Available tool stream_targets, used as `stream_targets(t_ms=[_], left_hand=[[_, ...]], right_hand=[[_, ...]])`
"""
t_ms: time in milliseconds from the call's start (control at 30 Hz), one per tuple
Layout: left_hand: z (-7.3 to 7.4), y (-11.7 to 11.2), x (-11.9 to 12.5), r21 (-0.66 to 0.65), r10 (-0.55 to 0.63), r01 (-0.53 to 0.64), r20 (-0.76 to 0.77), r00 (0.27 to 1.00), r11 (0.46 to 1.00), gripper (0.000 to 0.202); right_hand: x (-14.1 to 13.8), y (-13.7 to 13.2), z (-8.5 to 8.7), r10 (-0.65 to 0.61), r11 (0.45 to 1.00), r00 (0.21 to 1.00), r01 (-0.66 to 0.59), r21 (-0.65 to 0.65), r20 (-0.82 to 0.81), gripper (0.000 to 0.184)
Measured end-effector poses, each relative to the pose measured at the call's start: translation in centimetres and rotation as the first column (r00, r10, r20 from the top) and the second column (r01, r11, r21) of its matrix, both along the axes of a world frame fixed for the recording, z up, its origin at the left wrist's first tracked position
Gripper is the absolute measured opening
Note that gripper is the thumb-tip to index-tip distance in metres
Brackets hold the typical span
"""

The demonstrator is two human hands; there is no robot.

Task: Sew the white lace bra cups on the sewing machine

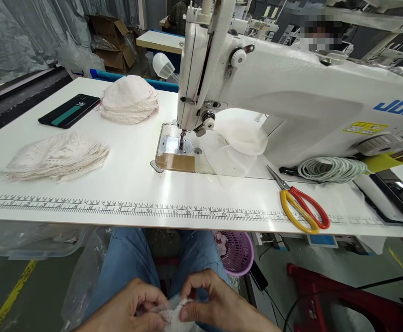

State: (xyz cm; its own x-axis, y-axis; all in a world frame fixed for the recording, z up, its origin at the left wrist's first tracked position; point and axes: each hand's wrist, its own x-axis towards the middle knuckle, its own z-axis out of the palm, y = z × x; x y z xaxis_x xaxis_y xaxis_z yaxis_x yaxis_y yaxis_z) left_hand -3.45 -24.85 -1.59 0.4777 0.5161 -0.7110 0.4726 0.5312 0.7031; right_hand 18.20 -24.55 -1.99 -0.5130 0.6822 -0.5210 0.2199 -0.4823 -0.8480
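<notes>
The fingers of the left hand and those of the right hand are pinched together on one small white fabric piece. Each hand grips its own side, thumb against forefinger. The piece spans the short gap between the two hands, so it runs left to right. It is bunched, and its true long axis cannot be told. Neither hand is nearer, as both are in contact with it.

The hands and the piece sit low, over the lap in blue jeans, below and on the near side of the desk edge. The presser foot of the sewing machine lies up and ahead of the fingers, almost in line with the gap between the hands. The desk edge and its printed ruler lie between the two.

Items on the desk:
- Left: a flat pile of lace pieces.
- Far left: a stack of cup-shaped pieces and, beside it, a dark phone.
- Under the machine arm: loose white fabric, just right of the needle plate.
- Right: scissors with red and yellow handles, blades pointing toward the machine, and a coil of cord.

Below the desk, a purple basket stands just right of the knees. The desk surface between the ruler and the needle plate carries nothing.
</notes>
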Motion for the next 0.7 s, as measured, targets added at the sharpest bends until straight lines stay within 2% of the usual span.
stream_targets(t_ms=[133, 267, 367, 533, 700], left_hand=[[0.1, 0.2, 0.4, -0.046, -0.021, 0.022, 0.027, 0.999, 0.999, 0.023], [-0.3, 0.2, 1.1, 0.012, 0.019, -0.019, -0.021, 1.0, 1.0, 0.017], [-0.6, 0.0, 1.3, 0.032, 0.026, -0.025, -0.016, 1.0, 0.999, 0.02], [-1.3, -0.4, 1.1, -0.012, 0.013, -0.012, 0.028, 1.0, 1.0, 0.026], [-1.2, -0.1, 1.0, -0.032, 0.011, -0.01, 0.023, 1.0, 0.999, 0.028]], right_hand=[[-0.1, -0.3, -0.2, -0.014, 1.0, 0.999, 0.015, -0.01, 0.036, 0.037], [-0.2, -0.4, -0.2, -0.028, 1.0, 0.997, 0.029, -0.01, 0.076, 0.036], [-0.2, -0.4, -0.2, -0.018, 0.999, 0.999, 0.02, -0.039, 0.044, 0.034], [-0.1, -0.4, -0.2, -0.024, 0.997, 0.999, 0.026, -0.069, 0.028, 0.034], [-0.1, -0.4, -0.4, -0.005, 0.999, 0.999, 0.006, -0.043, 0.037, 0.034]])
